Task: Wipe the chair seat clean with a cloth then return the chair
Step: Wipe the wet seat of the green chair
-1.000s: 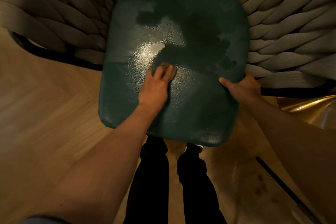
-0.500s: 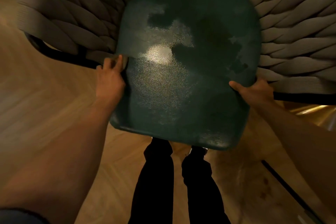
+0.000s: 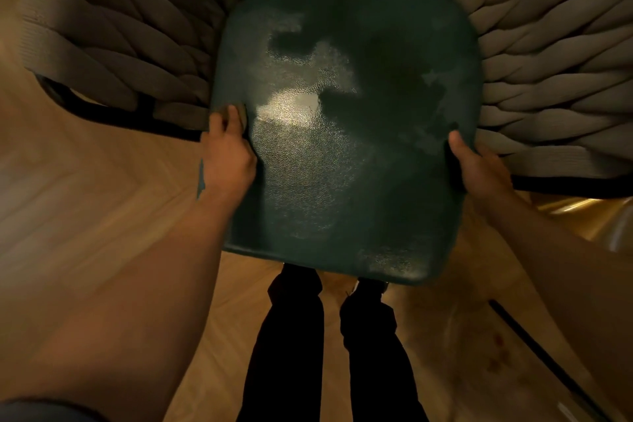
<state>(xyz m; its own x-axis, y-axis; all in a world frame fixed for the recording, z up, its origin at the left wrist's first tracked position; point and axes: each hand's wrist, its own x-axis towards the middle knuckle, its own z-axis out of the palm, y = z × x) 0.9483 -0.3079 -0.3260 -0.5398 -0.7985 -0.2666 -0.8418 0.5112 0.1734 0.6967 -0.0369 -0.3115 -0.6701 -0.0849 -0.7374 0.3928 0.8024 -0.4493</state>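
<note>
Now left hand [image 3: 227, 154] presses cloth [image 3: 236, 112] on seat [image 3: 346, 134] left edge; right hand [image 3: 479, 168] grip closed on right edge.

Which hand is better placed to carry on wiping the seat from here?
The left hand: it presses the cloth against the green seat at its left edge. The right hand has no cloth and grips the seat's right edge, apparently steadying it.

Wood floor [image 3: 85, 216], herringbone pattern. Chair [image 3: 342, 147] stands on it; person's feet [image 3: 366, 288] just under seat's near edge. Dark strip [image 3: 534, 346] at right.
</note>
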